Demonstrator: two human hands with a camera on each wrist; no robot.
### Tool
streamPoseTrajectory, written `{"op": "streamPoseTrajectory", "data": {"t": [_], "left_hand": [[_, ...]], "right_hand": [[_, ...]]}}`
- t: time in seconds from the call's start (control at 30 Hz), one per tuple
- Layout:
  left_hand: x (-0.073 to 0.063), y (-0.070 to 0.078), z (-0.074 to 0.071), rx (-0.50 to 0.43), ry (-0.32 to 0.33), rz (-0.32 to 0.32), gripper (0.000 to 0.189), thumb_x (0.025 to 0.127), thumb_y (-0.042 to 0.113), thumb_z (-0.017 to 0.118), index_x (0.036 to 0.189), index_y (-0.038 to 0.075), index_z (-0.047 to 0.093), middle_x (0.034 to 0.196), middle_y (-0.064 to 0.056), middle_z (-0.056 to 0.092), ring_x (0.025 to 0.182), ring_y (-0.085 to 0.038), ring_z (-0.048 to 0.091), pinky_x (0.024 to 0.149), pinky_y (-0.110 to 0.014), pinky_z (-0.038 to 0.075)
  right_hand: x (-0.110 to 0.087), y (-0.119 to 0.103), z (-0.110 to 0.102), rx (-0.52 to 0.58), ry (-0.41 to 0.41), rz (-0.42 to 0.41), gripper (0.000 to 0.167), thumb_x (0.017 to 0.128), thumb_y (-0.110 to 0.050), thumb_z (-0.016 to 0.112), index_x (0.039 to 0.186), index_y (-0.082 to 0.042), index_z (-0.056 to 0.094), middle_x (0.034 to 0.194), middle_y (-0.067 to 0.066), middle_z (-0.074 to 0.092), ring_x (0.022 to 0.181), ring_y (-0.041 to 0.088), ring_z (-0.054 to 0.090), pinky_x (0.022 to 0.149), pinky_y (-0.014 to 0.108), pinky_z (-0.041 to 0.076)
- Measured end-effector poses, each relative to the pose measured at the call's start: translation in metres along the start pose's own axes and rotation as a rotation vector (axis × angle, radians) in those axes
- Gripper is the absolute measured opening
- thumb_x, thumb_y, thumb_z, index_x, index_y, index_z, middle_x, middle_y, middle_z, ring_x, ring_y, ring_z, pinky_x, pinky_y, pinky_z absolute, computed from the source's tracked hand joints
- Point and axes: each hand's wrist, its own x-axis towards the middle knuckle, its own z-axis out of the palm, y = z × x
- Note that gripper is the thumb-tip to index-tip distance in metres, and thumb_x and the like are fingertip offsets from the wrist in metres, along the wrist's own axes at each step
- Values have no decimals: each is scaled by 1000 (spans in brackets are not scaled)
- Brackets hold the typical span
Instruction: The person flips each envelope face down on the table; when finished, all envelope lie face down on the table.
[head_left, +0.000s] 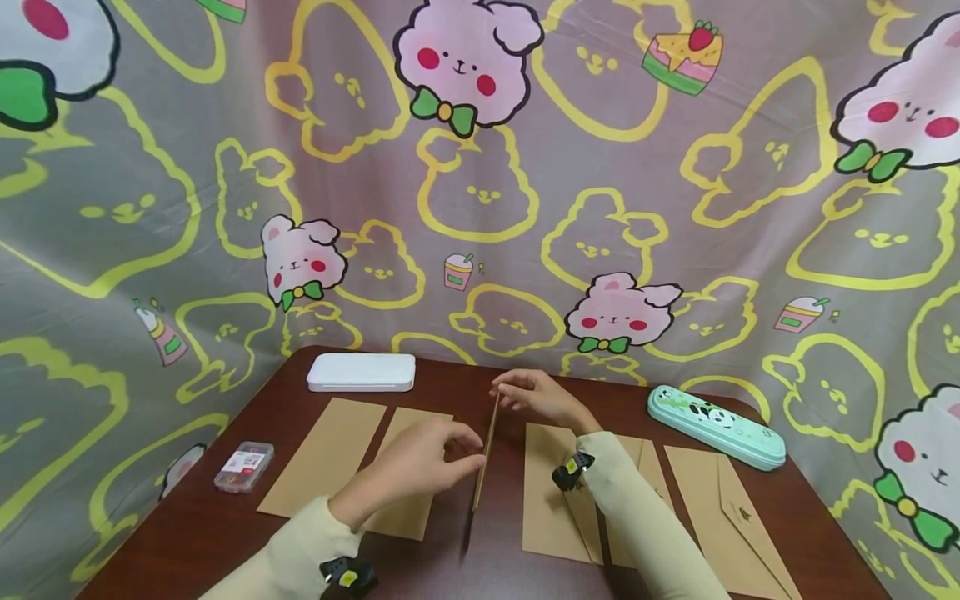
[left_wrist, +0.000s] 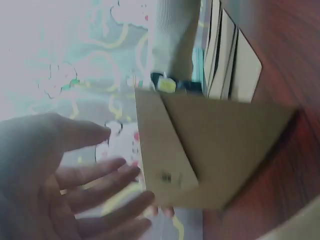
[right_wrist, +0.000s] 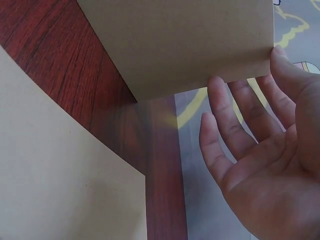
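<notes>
A brown paper envelope [head_left: 488, 450] stands on its long edge across the middle of the table, seen nearly edge-on from the head. My right hand [head_left: 543, 396] pinches its far end; in the right wrist view the thumb is at a corner and fingertips meet the end edge of the envelope [right_wrist: 190, 45]. My left hand [head_left: 420, 458] is at the envelope's left side, near its top edge. The left wrist view shows the fingers of that hand [left_wrist: 65, 185] spread and loosely bent beside the envelope's flap side [left_wrist: 220, 145]; whether they touch it is unclear.
Two envelopes lie left, including a plain one [head_left: 322, 458]; several lie right, including a flap-up one [head_left: 738, 521]. A white case [head_left: 362, 372] sits at the back left, a small clear box [head_left: 245, 467] at the left edge, a mint panda pencil case [head_left: 716, 427] at the right. Patterned curtain [head_left: 480, 208] surrounds the table.
</notes>
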Motion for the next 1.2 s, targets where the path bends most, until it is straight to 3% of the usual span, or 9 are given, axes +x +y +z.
{"op": "streamPoseTrajectory", "data": {"t": [0.17,0.3,0.4,0.53,0.67,0.97,1.1,1.2], "left_hand": [[2,11,6,72,-17,-51,20,90,33,77,85,13,78,74,9,72,65,-4,60,59,-23,46],[2,14,10,97,-35,-58,32,88,28,79,61,18,66,53,13,54,50,0,44,47,-22,34],[3,16,11,101,-20,-56,42,87,27,80,52,19,57,47,15,43,46,-1,37,44,-21,27],[3,17,12,100,-18,-59,49,86,28,82,48,20,50,44,17,35,43,0,31,44,-20,21],[4,18,14,97,-27,-65,54,85,28,83,46,22,46,42,18,32,41,1,27,43,-20,18],[7,17,18,84,-31,-55,45,85,21,81,47,18,57,42,18,35,41,2,30,43,-19,22],[8,17,19,47,-35,-63,47,85,17,79,46,19,53,41,17,35,37,4,28,41,-17,19],[7,17,20,27,-35,-70,48,86,15,78,47,20,51,41,17,35,36,5,28,40,-16,18]], "right_hand": [[1,-1,2,-18,-2,-20,32,106,-24,57,131,-5,65,133,34,62,111,41,67,99,62,52],[2,0,4,-24,-16,-20,32,106,-22,58,132,-5,64,133,34,62,108,35,69,100,63,51],[2,-2,6,-22,-11,-10,31,105,-23,59,132,-7,65,130,28,66,107,32,70,100,64,50],[2,-3,6,-27,-5,-2,31,105,-23,60,132,-8,65,129,25,68,105,27,70,100,64,50],[1,-1,5,-43,-9,-9,32,105,-23,59,132,-7,64,132,31,64,105,26,70,99,61,52],[-2,1,4,-32,-17,-10,36,105,-19,59,136,1,60,134,34,61,108,35,69,97,53,56],[-3,3,2,-14,-16,-10,38,105,-14,58,138,4,57,136,35,59,108,29,70,98,52,56],[-6,5,0,-9,-10,5,35,105,-11,58,137,3,58,138,32,60,109,22,71,97,45,58]]}}
